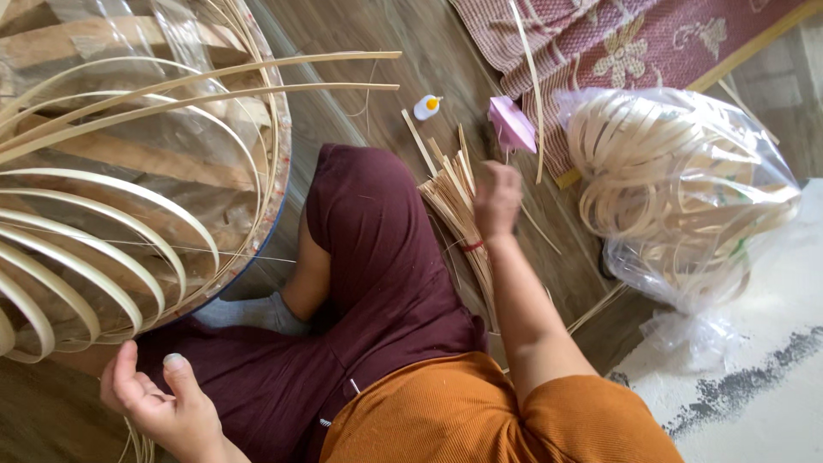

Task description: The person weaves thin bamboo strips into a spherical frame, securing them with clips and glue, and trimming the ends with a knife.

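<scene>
On bamboo sticks (456, 206), right hand (496, 200) closed, left hand (163, 405) half-open

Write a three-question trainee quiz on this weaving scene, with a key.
1. True or false: the right hand is over the bundle of bamboo strips on the floor.
2. What does the clear plastic bag hold? A) coiled strips B) cloth C) glue bottles
3. Fill in: the left hand lies near the lower edge of the curved strip ____.

Key: 1 true. 2 A. 3 frame. Whether the right hand's grip is closed on any strips cannot be told. The small bottle and the pink object lie on the wooden floor, untouched.
</scene>
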